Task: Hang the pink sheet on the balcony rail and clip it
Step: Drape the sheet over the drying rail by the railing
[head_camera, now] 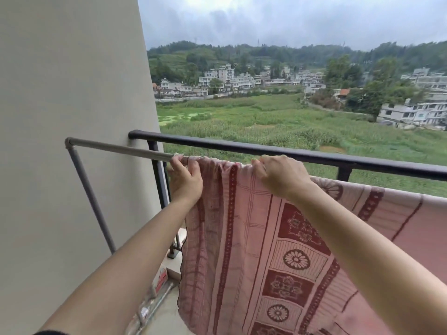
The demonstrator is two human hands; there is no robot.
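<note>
Pink sheet [266, 250] looks soft and limp on the pole [121, 147]; our left hand [187, 178] and right hand [281, 176] curl round its top fold.

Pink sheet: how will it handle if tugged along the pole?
Likely floppy: the pink sheet bunches into folds under the left hand. Probably slides easily on the smooth grey pole, so unclipped it could slip off. Seems thin: its edge hangs wavy.

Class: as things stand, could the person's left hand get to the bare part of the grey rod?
Probably yes. The left hand grips the pink sheet right where the bare grey rod begins, and nothing stands between them.
</note>
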